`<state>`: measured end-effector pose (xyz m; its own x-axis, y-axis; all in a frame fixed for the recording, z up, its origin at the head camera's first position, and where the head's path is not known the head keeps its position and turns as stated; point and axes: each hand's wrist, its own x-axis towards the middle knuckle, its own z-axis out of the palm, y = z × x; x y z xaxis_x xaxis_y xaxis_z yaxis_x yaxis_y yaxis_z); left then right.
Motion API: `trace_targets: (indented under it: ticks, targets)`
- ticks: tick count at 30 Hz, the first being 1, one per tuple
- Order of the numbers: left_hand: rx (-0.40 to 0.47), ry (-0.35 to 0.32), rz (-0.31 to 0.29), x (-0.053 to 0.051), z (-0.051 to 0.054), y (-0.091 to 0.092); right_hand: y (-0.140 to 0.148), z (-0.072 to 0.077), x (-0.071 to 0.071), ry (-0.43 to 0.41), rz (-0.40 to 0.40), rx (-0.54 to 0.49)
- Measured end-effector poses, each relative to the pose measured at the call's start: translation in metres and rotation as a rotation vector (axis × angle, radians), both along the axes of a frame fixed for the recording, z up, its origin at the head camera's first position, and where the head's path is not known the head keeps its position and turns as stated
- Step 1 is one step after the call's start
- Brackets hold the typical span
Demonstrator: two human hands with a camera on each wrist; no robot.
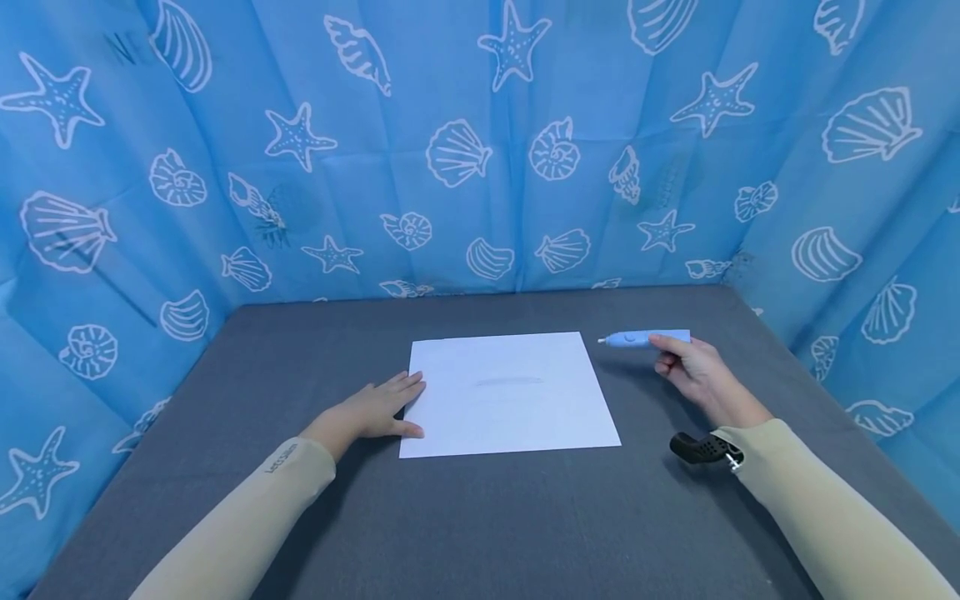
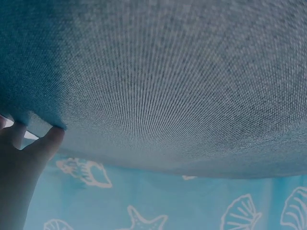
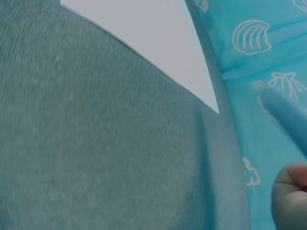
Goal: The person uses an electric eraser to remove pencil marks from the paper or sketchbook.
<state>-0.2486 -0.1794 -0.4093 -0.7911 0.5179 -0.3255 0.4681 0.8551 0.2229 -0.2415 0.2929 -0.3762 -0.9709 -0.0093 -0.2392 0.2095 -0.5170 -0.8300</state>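
Note:
A white sheet of paper lies flat on the grey table, with a faint grey smudge near its middle. My left hand rests on the paper's left edge with fingers spread; the left wrist view shows its thumb and fingers at the table surface. Off the paper's right side, my right hand pinches a light blue electric eraser, held above the table. Its pale tip points left toward the paper, apart from it. In the right wrist view, the eraser is partly cut off by the frame.
Grey cloth covers the table. A blue curtain with white shells and starfish stands behind it and along both sides. Under the right forearm hangs a black wrist-mounted piece.

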Motion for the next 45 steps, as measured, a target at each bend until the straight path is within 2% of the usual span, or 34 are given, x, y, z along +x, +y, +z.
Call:
trace_targets:
  ticks: [4, 6, 10, 13, 20, 27, 31, 33, 39, 45]
  targets:
    - [0.002, 0.0, 0.002, 0.0, 0.0, 0.0, -0.001, 0.003, 0.002, -0.03, -0.018, -0.018]
    - [-0.001, 0.001, 0.0, 0.0, 0.0, 0.0, -0.002, 0.005, 0.003, -0.051, -0.008, 0.026]
    - [-0.009, 0.004, -0.002, 0.0, -0.001, 0.0, -0.006, 0.008, 0.003, -0.081, 0.053, 0.176]
    - [-0.007, 0.005, -0.002, 0.0, -0.001, 0.0, -0.009, 0.009, 0.002, -0.094, 0.106, 0.22]
    - [0.008, 0.005, 0.002, 0.003, 0.001, 0.001, -0.016, 0.005, -0.005, -0.111, 0.183, 0.008]
    - [0.008, 0.006, 0.002, 0.004, 0.002, 0.001, -0.035, 0.008, -0.007, -0.208, 0.118, -0.083]
    - [0.006, 0.008, 0.0, 0.005, 0.002, 0.001, -0.04, 0.007, -0.008, -0.204, 0.095, -0.186]
    - [-0.005, 0.005, 0.004, 0.005, 0.002, 0.002, -0.043, 0.007, -0.009, -0.188, 0.079, -0.198]
    - [0.005, -0.004, 0.011, 0.005, 0.0, 0.002, -0.053, 0.006, -0.011, -0.133, 0.043, -0.148]
    - [0.011, -0.001, 0.002, 0.004, 0.0, 0.0, -0.062, 0.001, -0.014, -0.081, 0.113, -0.163]
